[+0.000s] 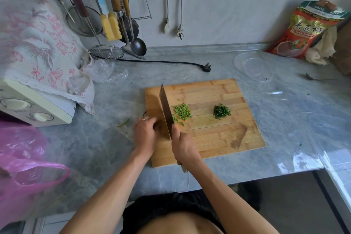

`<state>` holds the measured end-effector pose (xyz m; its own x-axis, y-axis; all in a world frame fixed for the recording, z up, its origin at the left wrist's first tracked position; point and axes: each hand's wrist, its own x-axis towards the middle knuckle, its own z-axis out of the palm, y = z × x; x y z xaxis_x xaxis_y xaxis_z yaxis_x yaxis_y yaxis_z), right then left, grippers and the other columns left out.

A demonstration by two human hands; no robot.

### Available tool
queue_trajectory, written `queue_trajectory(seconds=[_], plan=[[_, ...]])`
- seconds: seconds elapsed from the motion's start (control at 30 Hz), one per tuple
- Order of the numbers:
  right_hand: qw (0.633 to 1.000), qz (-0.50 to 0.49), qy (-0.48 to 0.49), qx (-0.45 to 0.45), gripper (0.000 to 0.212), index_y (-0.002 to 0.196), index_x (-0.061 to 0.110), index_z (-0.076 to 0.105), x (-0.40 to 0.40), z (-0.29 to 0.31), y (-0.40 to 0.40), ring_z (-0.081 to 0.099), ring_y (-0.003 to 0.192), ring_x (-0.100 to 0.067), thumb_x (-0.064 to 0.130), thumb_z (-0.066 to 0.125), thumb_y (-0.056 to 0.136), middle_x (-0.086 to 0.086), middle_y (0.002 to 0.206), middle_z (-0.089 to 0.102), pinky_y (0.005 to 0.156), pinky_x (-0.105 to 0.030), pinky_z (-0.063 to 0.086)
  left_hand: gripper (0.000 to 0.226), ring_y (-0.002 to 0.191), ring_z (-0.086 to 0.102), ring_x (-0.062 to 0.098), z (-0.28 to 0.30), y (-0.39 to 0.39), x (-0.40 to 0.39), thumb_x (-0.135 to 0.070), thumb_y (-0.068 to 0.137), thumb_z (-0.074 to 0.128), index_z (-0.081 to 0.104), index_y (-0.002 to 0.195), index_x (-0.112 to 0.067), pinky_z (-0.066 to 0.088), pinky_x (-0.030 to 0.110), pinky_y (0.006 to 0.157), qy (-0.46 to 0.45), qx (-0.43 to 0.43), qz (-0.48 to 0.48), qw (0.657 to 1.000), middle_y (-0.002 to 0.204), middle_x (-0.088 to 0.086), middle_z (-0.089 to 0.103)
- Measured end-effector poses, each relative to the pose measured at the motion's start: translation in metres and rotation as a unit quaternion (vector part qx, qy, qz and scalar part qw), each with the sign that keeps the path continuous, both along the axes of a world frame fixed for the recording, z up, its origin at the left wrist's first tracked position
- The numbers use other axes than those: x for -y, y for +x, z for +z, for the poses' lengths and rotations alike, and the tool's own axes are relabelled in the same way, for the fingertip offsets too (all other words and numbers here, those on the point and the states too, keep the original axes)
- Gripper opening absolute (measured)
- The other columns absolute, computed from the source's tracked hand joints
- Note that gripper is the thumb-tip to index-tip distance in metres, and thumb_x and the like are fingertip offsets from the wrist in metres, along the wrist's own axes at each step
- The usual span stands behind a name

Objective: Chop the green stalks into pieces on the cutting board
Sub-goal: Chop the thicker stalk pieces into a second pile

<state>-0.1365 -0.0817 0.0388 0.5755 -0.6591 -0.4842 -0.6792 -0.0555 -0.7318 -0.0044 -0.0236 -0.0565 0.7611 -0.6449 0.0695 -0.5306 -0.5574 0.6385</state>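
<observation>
- Steel cleaver (166, 112) was gripped by its handle in the right hand (183, 146), blade running away from the person along the board's left side.
- Left hand (145, 135) lay curled just left of the blade; whatever it held was hidden.
- Pale green cut pieces (182, 113) lay right of the blade, a darker chopped pile (221, 111) further right, all on the wooden cutting board (218, 138).
- Clear lid (252, 66) and red packet (303, 30) sat beyond.

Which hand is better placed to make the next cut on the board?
The right hand: it already grips the cleaver, blade standing over the cutting board beside the chopped pieces. The left hand sits curled left of the blade, steadying.
</observation>
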Motion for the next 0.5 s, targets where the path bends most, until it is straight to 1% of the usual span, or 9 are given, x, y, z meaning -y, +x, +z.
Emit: queue_trajectory(seconds=[0.03, 0.07, 0.13, 0.2, 0.23, 0.27, 0.33, 0.4, 0.5], plan=[[1.000, -0.019, 0.013, 0.010, 0.039, 0.069, 0.035, 0.029, 0.002, -0.001, -0.001, 0.059, 0.058, -0.033, 0.041, 0.023, 0.106, -0.011, 0.066, 0.053, 0.053, -0.040, 0.052, 0.012, 0.080, 0.063, 0.024, -0.003, 0.000, -0.002, -0.015, 0.083, 0.068, 0.073, 0.090, -0.024, 0.050, 0.041, 0.072, -0.014, -0.001, -0.008, 1.000, 0.084, -0.002, 0.070], [1.000, -0.020, 0.023, 0.005, 0.040, 0.068, 0.034, 0.031, 0.002, 0.000, -0.002, 0.060, 0.057, -0.035, 0.040, 0.022, 0.106, -0.014, 0.066, 0.053, 0.053, -0.043, 0.054, 0.010, 0.081, 0.064, 0.022, -0.003, 0.001, -0.003, -0.018, 0.084, 0.068, 0.072, 0.092, -0.024, 0.051, 0.041, 0.072, -0.021, -0.002, -0.012, 1.000, 0.086, -0.003, 0.070], [1.000, -0.004, 0.009, -0.002, 0.054, 0.064, 0.020, 0.042, 0.002, 0.001, -0.006, 0.054, 0.050, -0.029, 0.052, 0.024, 0.103, -0.012, 0.061, 0.052, 0.048, -0.036, 0.049, 0.008, 0.079, 0.063, 0.022, -0.001, 0.003, -0.005, -0.022, 0.083, 0.070, 0.072, 0.091, -0.021, 0.051, 0.041, 0.071, -0.028, -0.014, -0.018, 0.999, 0.086, -0.002, 0.068], [1.000, 0.008, -0.001, -0.010, 0.065, 0.061, 0.011, 0.044, 0.002, -0.003, -0.011, 0.050, 0.045, -0.025, 0.060, 0.024, 0.100, -0.011, 0.057, 0.050, 0.044, -0.033, 0.046, 0.009, 0.077, 0.060, 0.024, 0.001, 0.003, -0.010, -0.024, 0.081, 0.070, 0.072, 0.084, -0.016, 0.050, 0.041, 0.070, -0.030, -0.003, -0.012, 0.999, 0.083, 0.002, 0.065], [1.000, 0.020, -0.005, -0.012, 0.067, 0.061, 0.010, 0.044, 0.001, -0.004, -0.014, 0.050, 0.043, -0.024, 0.061, 0.023, 0.099, -0.010, 0.056, 0.049, 0.041, -0.031, 0.044, 0.014, 0.076, 0.060, 0.025, 0.000, 0.002, -0.012, -0.027, 0.081, 0.068, 0.073, 0.082, -0.014, 0.050, 0.041, 0.070, -0.029, 0.001, -0.008, 1.000, 0.081, 0.003, 0.064], [0.999, 0.032, -0.007, -0.011, 0.067, 0.061, 0.011, 0.043, 0.001, -0.004, -0.018, 0.049, 0.043, -0.023, 0.062, 0.023, 0.098, -0.008, 0.055, 0.048, 0.040, -0.029, 0.041, 0.022, 0.076, 0.060, 0.025, 0.002, 0.002, -0.014, -0.032, 0.080, 0.064, 0.074, 0.080, -0.013, 0.050, 0.041, 0.070, -0.027, 0.002, -0.004, 1.000, 0.080, 0.004, 0.064], [0.998, 0.052, -0.018, -0.022, 0.060, 0.061, 0.018, 0.042, -0.001, -0.001, -0.024, 0.045, 0.047, -0.017, 0.062, 0.025, 0.097, -0.004, 0.056, 0.046, 0.044, -0.026, 0.037, 0.030, 0.077, 0.062, 0.027, -0.001, 0.002, -0.015, -0.035, 0.080, 0.057, 0.078, 0.082, -0.015, 0.052, 0.043, 0.072, -0.031, -0.002, 0.003, 1.000, 0.080, 0.004, 0.066], [0.997, 0.066, -0.032, -0.032, 0.055, 0.062, 0.021, 0.041, -0.001, 0.001, -0.028, 0.042, 0.051, -0.014, 0.061, 0.026, 0.097, -0.001, 0.058, 0.046, 0.051, -0.025, 0.035, 0.028, 0.079, 0.064, 0.027, -0.002, 0.003, -0.013, -0.032, 0.081, 0.057, 0.080, 0.087, -0.017, 0.053, 0.045, 0.074, -0.030, -0.017, 0.008, 0.999, 0.082, 0.004, 0.068], [0.994, 0.082, -0.049, -0.043, 0.057, 0.063, 0.020, 0.042, -0.003, 0.001, -0.027, 0.041, 0.053, -0.013, 0.062, 0.026, 0.097, -0.001, 0.060, 0.046, 0.053, -0.024, 0.035, 0.023, 0.080, 0.065, 0.025, -0.003, 0.003, -0.010, -0.030, 0.084, 0.060, 0.080, 0.091, -0.021, 0.053, 0.045, 0.076, -0.029, -0.029, 0.007, 0.999, 0.083, 0.003, 0.070]])
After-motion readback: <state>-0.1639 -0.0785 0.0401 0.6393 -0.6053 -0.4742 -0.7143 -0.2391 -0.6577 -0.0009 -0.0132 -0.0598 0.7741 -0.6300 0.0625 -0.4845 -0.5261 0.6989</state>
